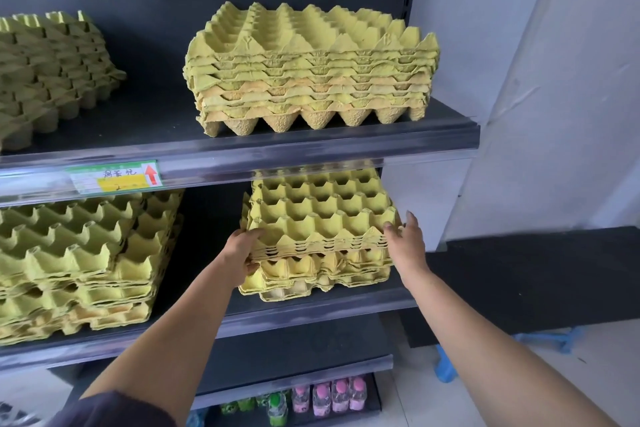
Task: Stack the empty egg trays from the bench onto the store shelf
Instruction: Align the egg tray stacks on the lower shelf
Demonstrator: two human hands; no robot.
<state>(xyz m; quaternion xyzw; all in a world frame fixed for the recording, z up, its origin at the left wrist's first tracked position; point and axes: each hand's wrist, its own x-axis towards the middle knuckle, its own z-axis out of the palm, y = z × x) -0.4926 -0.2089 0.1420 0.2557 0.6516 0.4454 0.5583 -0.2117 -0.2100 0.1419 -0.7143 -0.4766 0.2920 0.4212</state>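
A bundle of yellow egg trays (pixel 322 215) sits tilted on a lower stack of trays (pixel 322 276) on the right of the middle shelf (pixel 311 317). My left hand (pixel 240 251) grips the bundle's front left corner, thumb on top and fingers underneath. At the front right corner my right hand (pixel 405 241) has its thumb on the edge while the fingers are raised and straight beside it.
The upper shelf (pixel 346 149) carries a tall stack of trays (pixel 308 69) and another stack at far left (pixel 48 73). A further stack (pixel 83 260) fills the middle shelf's left. Small bottles (pixel 325 397) stand on the bottom shelf. A dark bench (pixel 540 274) lies right.
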